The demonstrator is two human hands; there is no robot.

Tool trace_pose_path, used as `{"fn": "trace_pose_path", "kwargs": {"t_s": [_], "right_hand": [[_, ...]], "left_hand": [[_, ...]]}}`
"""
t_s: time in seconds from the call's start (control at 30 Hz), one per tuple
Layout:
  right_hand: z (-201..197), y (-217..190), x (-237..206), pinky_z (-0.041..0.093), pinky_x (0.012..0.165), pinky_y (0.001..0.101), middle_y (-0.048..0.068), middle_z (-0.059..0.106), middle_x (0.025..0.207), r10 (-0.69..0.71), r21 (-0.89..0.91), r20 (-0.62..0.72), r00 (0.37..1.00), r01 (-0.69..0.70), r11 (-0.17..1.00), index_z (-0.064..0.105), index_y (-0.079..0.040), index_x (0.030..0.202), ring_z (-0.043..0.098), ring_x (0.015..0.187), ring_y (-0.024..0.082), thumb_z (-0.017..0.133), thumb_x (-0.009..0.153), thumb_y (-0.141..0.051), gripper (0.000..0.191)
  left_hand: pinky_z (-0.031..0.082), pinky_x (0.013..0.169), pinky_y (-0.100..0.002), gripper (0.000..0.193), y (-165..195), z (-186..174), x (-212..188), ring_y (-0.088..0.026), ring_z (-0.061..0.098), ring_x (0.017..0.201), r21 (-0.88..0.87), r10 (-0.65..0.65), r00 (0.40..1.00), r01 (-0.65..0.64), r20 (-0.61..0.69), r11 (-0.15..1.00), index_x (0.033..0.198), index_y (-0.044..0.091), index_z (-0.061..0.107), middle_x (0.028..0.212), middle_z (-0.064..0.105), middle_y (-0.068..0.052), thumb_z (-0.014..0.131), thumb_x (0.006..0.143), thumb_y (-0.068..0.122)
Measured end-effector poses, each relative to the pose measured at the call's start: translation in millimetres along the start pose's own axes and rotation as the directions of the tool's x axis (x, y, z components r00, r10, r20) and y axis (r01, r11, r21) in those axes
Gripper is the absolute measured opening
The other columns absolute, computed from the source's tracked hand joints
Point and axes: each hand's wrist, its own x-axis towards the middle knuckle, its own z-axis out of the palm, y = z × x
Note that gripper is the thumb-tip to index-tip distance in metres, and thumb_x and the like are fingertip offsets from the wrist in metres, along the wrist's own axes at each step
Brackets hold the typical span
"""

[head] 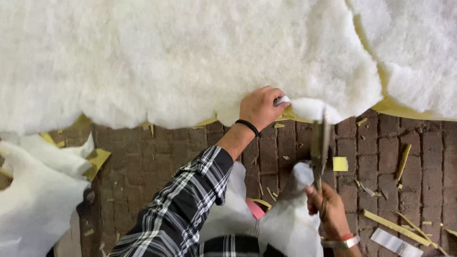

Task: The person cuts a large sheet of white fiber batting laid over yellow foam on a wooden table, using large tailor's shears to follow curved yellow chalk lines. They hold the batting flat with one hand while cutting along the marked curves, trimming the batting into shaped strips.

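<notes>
While our left hand (259, 107) pinches the white fleece (190, 62) edge over the brick floor (381, 157), our right hand (328, 207) grips scissors (320, 147) (mid-trim, we judge); next, cut along the edge.

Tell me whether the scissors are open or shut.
Open: the scissors show two blades parted, pointing at the white fleece edge, handles in the right hand.
</notes>
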Motion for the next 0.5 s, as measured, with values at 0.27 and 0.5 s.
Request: {"fn": "trace_pose_path", "kwargs": {"t_s": [0.27, 0.5], "right_hand": [[47, 8, -21, 0.045, 0.053, 0.0308, 0.003, 0.058, 0.070, 0.035, -0.104, 0.138, 0.990, -0.021, 0.994, 0.066, -0.004, 0.098, 0.051, 0.060, 0.013, 0.076, 0.083, -0.042, 0.042], [55, -11, -7, 0.046, 0.053, 0.0339, 0.006, 0.053, 0.070, 0.053, -0.059, 0.079, 0.995, -0.049, 0.997, 0.063, 0.000, 0.091, 0.050, 0.060, 0.016, 0.075, 0.087, -0.040, 0.042]], "left_hand": [[0.057, 0.070, -0.030, 0.022, -10, -7, -9, -0.013, 0.071, 0.080, -0.156, 0.051, 0.988, -0.028, 0.148, 0.987, 0.100, 0.016, 0.073, 0.092, 0.074, 0.001, 0.081, 0.084, 0.028], [0.051, 0.085, -0.039, 0.023, -14, -2, -35, -0.023, 0.065, 0.094, -0.105, 0.206, 0.976, -0.212, -0.066, 0.972, 0.095, 0.012, 0.073, 0.098, 0.069, -0.002, 0.084, 0.076, 0.016]]}}
